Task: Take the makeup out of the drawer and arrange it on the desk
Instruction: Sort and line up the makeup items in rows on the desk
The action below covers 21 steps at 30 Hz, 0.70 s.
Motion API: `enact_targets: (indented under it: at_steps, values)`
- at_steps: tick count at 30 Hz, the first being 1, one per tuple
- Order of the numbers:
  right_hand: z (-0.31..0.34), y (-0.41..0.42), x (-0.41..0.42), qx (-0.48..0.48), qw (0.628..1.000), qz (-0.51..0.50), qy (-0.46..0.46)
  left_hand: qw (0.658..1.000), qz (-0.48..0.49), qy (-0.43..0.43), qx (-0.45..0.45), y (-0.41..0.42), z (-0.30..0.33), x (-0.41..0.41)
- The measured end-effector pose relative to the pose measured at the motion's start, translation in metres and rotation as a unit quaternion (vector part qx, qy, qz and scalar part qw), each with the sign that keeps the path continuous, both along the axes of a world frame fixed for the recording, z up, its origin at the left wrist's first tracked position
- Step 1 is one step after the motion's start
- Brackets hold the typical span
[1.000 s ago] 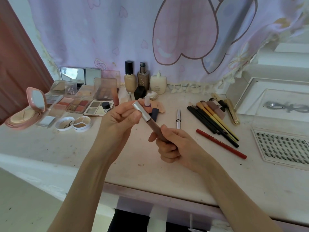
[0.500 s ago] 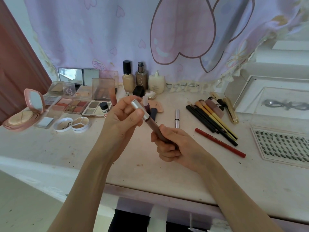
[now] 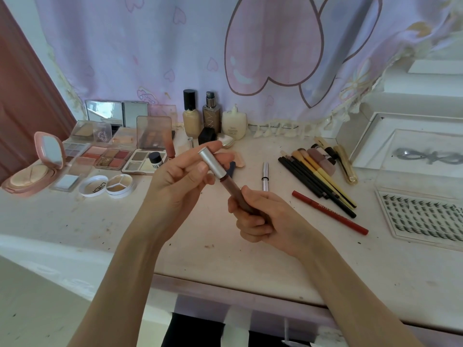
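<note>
**Both hands hold one makeup pencil above the table**

The two forearms come up from the lower edge and meet over the middle of the table [image 3: 250, 259]. Between them is a brown makeup pencil [image 3: 234, 192] with a silver cap [image 3: 212, 162], held in the air and tilted, with the cap end up and to the left.

The left hand [image 3: 175, 181] is raised, palm turned toward the camera. Its grip is closed around the silver cap: the thumb presses on the near side and the curled fingers are behind it, with the index finger stretched over the top of the cap.

The right hand [image 3: 265, 219] is lower and to the right. Its grip is a closed fist around the brown body of the pencil, so the lower end is hidden inside the hand.

Some writing can be read. The round white lid [image 3: 94, 187] at the left shows the letters "DIDI". A small bottle with black cap [image 3: 156, 162], standing on an eyeshadow palette [image 3: 140, 162], has a label starting with "PINK". The red pencil [image 3: 329, 212] lying on the right has white letters, something like "MINGR", but I cannot read them surely. The dark foundation bottle [image 3: 212, 113] at the back has a large pattern of lines; the letters are not clear.
</note>
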State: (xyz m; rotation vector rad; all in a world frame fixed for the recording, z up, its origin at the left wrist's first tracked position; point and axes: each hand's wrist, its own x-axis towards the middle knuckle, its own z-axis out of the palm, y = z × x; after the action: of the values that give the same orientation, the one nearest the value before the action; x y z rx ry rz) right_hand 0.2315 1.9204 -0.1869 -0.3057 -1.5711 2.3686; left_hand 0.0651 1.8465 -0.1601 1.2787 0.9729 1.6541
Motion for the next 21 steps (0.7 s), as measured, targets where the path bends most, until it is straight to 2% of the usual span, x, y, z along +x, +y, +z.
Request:
enact_targets:
  at_steps: [5, 10, 15, 21]
  values:
    - [-0.0002, -0.0007, -0.0021, 0.015, 1.0, -0.006, -0.002, 0.997, 0.063, -0.054, 0.001, 0.0027, 0.0008, 0.0037]
    - [-0.0006, -0.0016, -0.001, 0.014, 1.0, -0.009, -0.002, 0.999, 0.039, 0.009, 0.007, 0.0006, -0.0016, 0.0026]
    - [0.0002, -0.0029, -0.0018, 0.029, 0.999, -0.016, -0.014, 0.996, 0.077, -0.035, 0.013, 0.0018, 0.0016, 0.0027]
    - [0.0008, -0.0031, -0.0018, 0.038, 0.999, -0.028, -0.011, 0.997, 0.071, 0.003, -0.003, 0.0008, -0.0017, 0.0033]
